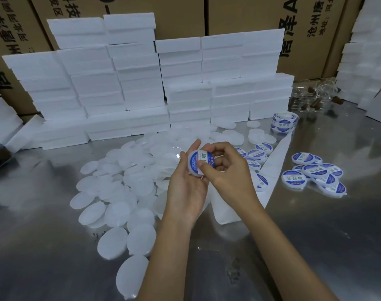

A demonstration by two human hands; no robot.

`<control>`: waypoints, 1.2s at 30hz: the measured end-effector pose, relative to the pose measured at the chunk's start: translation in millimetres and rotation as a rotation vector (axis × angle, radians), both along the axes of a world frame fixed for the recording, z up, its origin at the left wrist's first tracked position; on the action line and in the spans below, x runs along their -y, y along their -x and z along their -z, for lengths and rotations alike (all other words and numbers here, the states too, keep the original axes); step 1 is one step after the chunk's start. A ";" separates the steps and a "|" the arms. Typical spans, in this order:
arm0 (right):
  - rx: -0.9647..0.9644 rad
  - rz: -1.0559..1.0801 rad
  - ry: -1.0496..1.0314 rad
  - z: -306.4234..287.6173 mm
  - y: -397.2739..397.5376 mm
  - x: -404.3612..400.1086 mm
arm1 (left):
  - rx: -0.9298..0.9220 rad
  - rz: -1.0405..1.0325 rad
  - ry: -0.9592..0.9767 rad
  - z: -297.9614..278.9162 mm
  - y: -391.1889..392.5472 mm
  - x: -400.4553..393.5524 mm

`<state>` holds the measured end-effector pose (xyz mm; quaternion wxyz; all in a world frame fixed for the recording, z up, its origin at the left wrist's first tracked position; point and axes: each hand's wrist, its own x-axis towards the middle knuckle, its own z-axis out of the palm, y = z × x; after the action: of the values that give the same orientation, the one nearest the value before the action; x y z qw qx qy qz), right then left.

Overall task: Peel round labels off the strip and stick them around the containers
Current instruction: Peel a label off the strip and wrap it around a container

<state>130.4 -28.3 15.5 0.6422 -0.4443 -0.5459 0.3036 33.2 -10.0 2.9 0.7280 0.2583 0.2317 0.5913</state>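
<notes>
My left hand (186,187) holds a round white container (196,165) upright at the middle of the view, fingers curled behind it. A blue-and-white round label (203,158) sits on its face. My right hand (226,168) is over the container, its thumb pressing the label's lower edge and its fingers curled round the right rim. The white backing strip (274,161) runs across the table behind my right hand, with several labels on it. A roll of labels (283,123) stands further back.
Many unlabeled white containers (118,192) are strewn over the metal table (315,246) on the left. A group of labeled containers (317,172) lies at the right. Stacked white foam boxes (141,83) and cardboard cartons (315,29) wall off the back.
</notes>
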 end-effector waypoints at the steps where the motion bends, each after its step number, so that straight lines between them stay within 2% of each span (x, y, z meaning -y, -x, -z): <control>1: 0.001 0.002 -0.002 0.7 0.1 0.0 | -0.007 0.003 -0.005 -0.2 -0.3 0.3; 14: 0.048 0.093 0.023 6.3 0.5 0.5 | -0.166 -0.007 -0.171 -5.0 -2.4 2.7; 19: 0.125 0.173 -0.020 8.7 1.1 4.2 | -0.196 -0.023 -0.208 -6.1 -3.7 4.9; 26: 0.337 0.304 -0.076 14.9 4.0 5.0 | -0.067 0.003 -0.129 -6.5 -3.2 7.8; 33: 0.395 0.333 -0.096 16.2 5.6 6.8 | 0.138 0.018 -0.048 -3.8 -3.5 7.6; 36: 0.447 0.402 -0.063 16.8 2.2 6.3 | 0.159 0.005 -0.061 -6.1 -4.0 8.2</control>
<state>128.2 -34.7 -1.3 0.5668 -0.5791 -0.5840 0.0478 37.2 -18.2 9.0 0.7372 0.2332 0.1545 0.6150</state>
